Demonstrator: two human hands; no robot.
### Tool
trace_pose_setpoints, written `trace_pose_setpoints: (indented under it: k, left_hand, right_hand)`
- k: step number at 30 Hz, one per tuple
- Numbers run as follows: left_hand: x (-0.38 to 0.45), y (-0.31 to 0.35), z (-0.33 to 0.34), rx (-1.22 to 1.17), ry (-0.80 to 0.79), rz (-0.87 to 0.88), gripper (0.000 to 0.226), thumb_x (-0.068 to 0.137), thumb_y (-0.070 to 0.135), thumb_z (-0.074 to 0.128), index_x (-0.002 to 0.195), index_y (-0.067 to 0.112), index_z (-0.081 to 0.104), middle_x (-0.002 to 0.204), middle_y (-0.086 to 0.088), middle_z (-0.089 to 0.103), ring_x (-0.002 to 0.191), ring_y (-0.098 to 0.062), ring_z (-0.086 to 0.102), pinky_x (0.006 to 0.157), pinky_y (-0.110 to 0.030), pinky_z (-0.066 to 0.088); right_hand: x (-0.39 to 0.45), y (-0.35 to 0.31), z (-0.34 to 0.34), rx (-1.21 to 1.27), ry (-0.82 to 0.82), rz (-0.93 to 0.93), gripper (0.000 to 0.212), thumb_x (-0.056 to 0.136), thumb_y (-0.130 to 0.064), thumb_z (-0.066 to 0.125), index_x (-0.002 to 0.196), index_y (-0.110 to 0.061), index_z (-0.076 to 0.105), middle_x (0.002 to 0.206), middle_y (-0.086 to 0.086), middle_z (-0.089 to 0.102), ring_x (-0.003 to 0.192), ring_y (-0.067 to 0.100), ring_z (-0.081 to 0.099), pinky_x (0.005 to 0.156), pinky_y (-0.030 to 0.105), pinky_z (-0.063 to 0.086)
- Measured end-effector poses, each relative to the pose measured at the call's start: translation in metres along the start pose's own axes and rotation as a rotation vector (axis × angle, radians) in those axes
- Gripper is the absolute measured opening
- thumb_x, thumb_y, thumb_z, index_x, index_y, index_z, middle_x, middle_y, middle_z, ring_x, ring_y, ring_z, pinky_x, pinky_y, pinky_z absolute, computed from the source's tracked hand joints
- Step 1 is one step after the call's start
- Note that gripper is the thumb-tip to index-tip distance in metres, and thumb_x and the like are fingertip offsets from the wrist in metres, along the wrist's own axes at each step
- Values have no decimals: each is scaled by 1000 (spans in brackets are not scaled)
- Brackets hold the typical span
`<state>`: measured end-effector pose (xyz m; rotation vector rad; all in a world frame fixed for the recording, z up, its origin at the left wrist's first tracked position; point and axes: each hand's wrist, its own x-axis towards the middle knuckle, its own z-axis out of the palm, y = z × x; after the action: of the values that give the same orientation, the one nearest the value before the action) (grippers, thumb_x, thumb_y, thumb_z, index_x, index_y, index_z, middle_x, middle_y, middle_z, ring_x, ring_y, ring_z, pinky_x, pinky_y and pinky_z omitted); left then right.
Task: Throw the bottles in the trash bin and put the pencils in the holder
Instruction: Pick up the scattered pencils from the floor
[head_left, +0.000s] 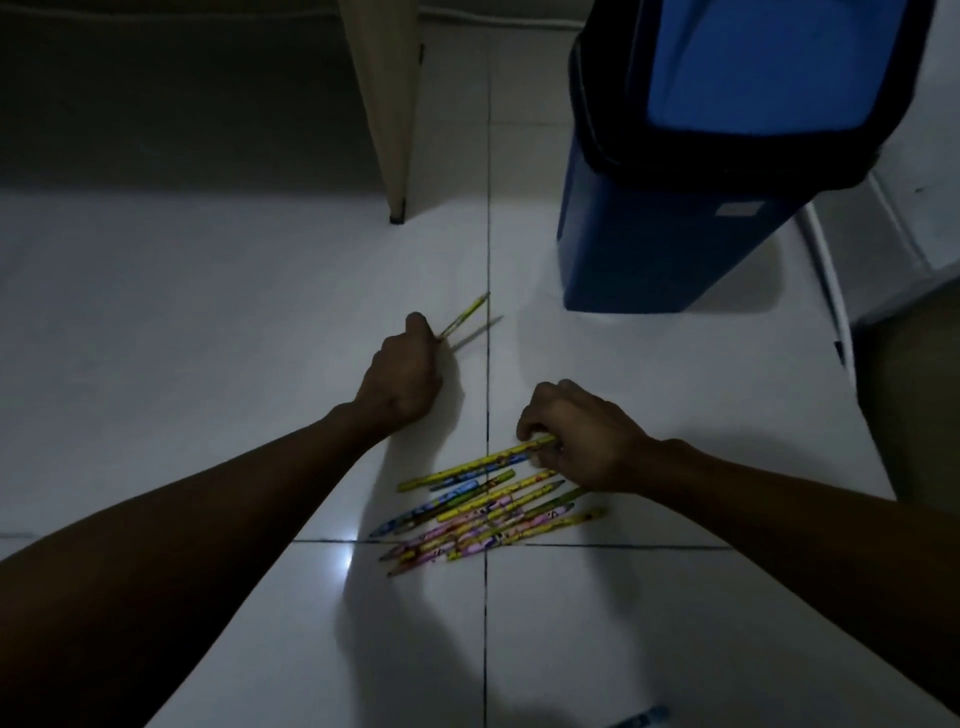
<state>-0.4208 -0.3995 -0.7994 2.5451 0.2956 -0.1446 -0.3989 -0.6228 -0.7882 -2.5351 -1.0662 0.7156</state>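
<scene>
Your left hand (402, 371) is closed around one yellow pencil (466, 313), which sticks out past your knuckles and points up and away from you, its far end raised off the tiled floor (208, 322) with a thin shadow lying just beside it. Your right hand (579, 434) is curled down over the pile of pencils (483, 512), and its fingertips (524, 428) pinch the near end of the topmost yellow pencil (475, 464), which slants off toward your left forearm. The rest of the pile lies just under and in front of that hand, fanned out in yellow, pink and blue, straddling the dark grout lines where four tiles meet.

Beyond your right hand, well apart from it, stands the blue trash bin (675, 218) with a dark rim and a blue lid. Beyond your left hand, a pale furniture leg (392, 130) comes down to the floor. Behind your right forearm, at the near edge of the view, a small blue object (641, 719) shows only in part; you cannot tell what it is.
</scene>
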Motion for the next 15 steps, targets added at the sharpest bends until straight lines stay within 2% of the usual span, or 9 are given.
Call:
trace_pose_setpoints:
  k: [2,4,7,11,13,15]
  left_hand:
    - [-11,-7,-7,-120,48,-58,20,92,4,44,111,-2,44,85,-14,55,73,-31,53,56,-33,36]
    - [-20,-12,-10,-269,106,-173,17,96,12,45,110,4,49,80,-8,56,67,-21,50,52,-29,35]
    - [-28,-21,-12,-563,163,-406,19,95,22,52,100,6,59,86,-10,57,73,-23,52,62,-31,42]
    - [-39,-22,-15,-850,199,-572,20,96,17,52,79,8,59,64,-9,49,55,-20,45,47,-28,37]
    - [-44,-20,-17,-934,198,-624,20,97,18,50,80,9,57,62,-9,47,52,-19,42,47,-29,35]
    - [-47,-18,-18,-1020,167,-677,19,97,19,48,82,10,54,62,-9,45,52,-19,39,48,-30,33]
  right_hand:
    - [2,-2,-1,-47,-6,-37,20,87,-25,64,106,-20,63,112,1,56,106,18,45,81,32,41]
    - [3,-3,-2,-84,-9,-54,18,86,-25,65,103,-19,66,109,1,58,104,19,46,81,33,41]
    - [5,-5,-2,-97,-26,-47,14,85,-24,67,97,-18,65,103,1,58,99,19,48,79,33,42]
    - [3,-4,-5,-103,-54,-6,16,83,-23,67,81,-23,52,89,-3,53,87,18,48,70,30,36]
    - [2,-5,-6,-114,-47,13,13,84,-21,65,82,-22,52,88,-1,58,84,21,52,67,31,38]
    - [1,-4,-5,-128,-35,34,8,86,-17,62,92,-18,58,94,5,63,87,25,56,70,34,45]
